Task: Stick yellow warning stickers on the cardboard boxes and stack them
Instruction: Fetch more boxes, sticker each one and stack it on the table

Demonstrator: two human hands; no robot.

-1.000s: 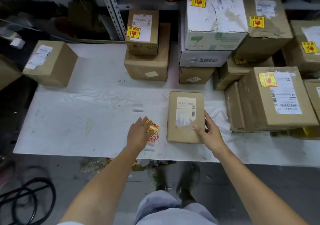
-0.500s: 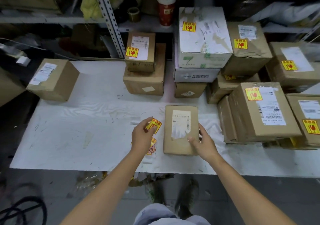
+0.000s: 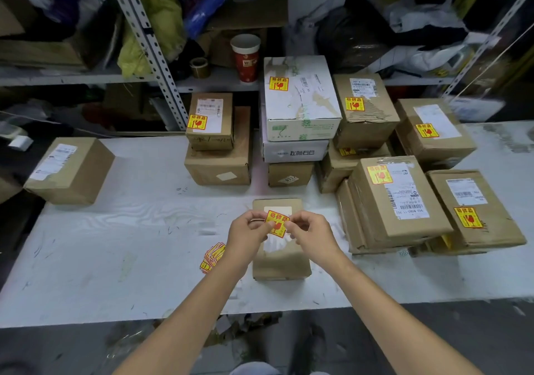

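A flat brown cardboard box (image 3: 281,262) with a white label lies on the white table (image 3: 130,230) near its front edge. Above that box, my left hand (image 3: 248,233) and my right hand (image 3: 310,234) both pinch one yellow warning sticker (image 3: 277,223), one at each side. A small pile of yellow stickers (image 3: 213,257) lies on the table just left of the box. Stickered boxes are stacked at the back: a brown stack (image 3: 216,143), a white box stack (image 3: 299,105) and several brown boxes on the right (image 3: 396,204).
A lone brown box (image 3: 70,171) without a yellow sticker sits at the table's left edge. Behind the table a metal shelf (image 3: 153,42) carries a red paper cup (image 3: 245,58), a tape roll (image 3: 200,67) and bags. Bare table lies between the lone box and the sticker pile.
My left hand lifted a sticker from the pile and carried it right over the box. My right hand left the box's edge and now pinches the sticker too.
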